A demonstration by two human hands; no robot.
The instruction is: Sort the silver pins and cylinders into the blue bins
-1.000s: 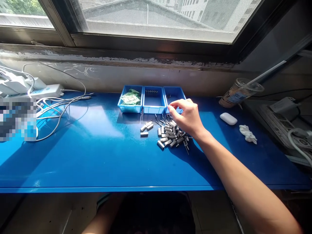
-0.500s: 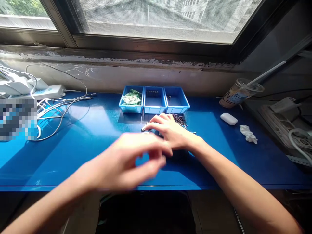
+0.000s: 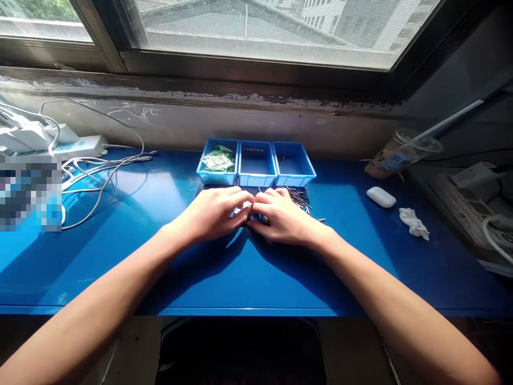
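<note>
My left hand (image 3: 216, 214) and my right hand (image 3: 282, 216) meet over the blue table, just in front of three joined bins. The thumb and fingers of the left are pinched, with a bit of something small and light-coloured between them, too covered to name. On the right, the fingers curl in against the left fingertips; what they hold is hidden. Beside the right hand lies a pile of thin dark rod-like pieces (image 3: 298, 198), partly covered by it.
Behind my hands stand a blue bin of green packets (image 3: 218, 159), a middle bin (image 3: 257, 168) with small rings, and a right bin (image 3: 295, 168) with a few dark bits. Rightward are a white case (image 3: 380, 197), crumpled tissue (image 3: 414, 223) and tilted cup (image 3: 387, 160); cables (image 3: 100, 174) lie left.
My left hand has moved forward from the near side of the table to meet the right hand, and its fingers have closed. The right hand stays in nearly the same place.
</note>
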